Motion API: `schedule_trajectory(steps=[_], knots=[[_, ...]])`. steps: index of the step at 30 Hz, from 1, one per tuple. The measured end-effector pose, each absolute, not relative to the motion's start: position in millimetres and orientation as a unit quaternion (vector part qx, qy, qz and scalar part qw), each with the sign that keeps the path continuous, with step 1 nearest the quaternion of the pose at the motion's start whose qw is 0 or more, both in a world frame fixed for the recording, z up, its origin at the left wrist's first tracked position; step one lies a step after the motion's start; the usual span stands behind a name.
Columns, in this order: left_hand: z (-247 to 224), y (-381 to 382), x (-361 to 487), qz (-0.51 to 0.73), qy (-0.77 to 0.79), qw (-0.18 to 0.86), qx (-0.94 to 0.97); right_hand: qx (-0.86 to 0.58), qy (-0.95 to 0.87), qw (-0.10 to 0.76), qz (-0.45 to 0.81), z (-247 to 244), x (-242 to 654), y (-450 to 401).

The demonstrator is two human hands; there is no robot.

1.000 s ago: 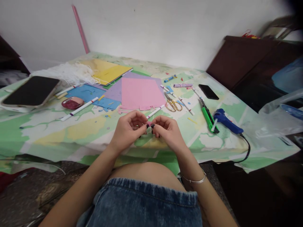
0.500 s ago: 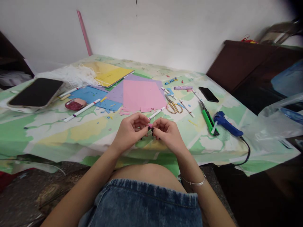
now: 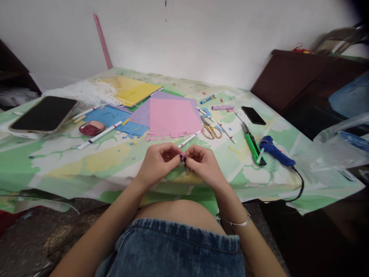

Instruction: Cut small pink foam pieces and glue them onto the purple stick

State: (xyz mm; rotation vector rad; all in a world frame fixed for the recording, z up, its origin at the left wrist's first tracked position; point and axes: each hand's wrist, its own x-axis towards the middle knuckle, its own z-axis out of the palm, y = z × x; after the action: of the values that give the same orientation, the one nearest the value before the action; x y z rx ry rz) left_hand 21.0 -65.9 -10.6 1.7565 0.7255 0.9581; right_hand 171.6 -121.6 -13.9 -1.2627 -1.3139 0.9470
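Between my two hands, over the near edge of the table, is a tiny pink piece (image 3: pixel 183 154), probably paper; the fingers hide most of it. My left hand (image 3: pixel 160 161) pinches it from the left with thumb and forefinger. From the other side my right hand (image 3: pixel 201 163) pinches it too, the thumbs almost meeting. Just beyond the fingertips lies a white marker (image 3: pixel 189 139). Behind that a pink sheet (image 3: pixel 174 115) with ragged cut strips along its near edge rests on a purple sheet (image 3: pixel 141 111).
Gold-handled scissors (image 3: pixel 211 131), a green box cutter (image 3: pixel 253 146) and a blue glue gun (image 3: pixel 276 151) lie to the right, with a black phone (image 3: pixel 253 115) behind. Leftward are a larger phone (image 3: pixel 44 113), white yarn (image 3: pixel 86 92), a blue sheet (image 3: pixel 135 129) and a yellow pad (image 3: pixel 138 92).
The fingers of both hands have curled in slightly around the pink piece, which shows less now. Things on the table lie as before.
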Motion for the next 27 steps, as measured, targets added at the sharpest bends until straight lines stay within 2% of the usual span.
schedule_trajectory(steps=[27], knots=[[-10.6, -65.6, 19.5, 0.359, 0.291, 0.474, 0.750, -0.528, -0.561, 0.495, 0.402, -12.2, 172.5, -123.4]])
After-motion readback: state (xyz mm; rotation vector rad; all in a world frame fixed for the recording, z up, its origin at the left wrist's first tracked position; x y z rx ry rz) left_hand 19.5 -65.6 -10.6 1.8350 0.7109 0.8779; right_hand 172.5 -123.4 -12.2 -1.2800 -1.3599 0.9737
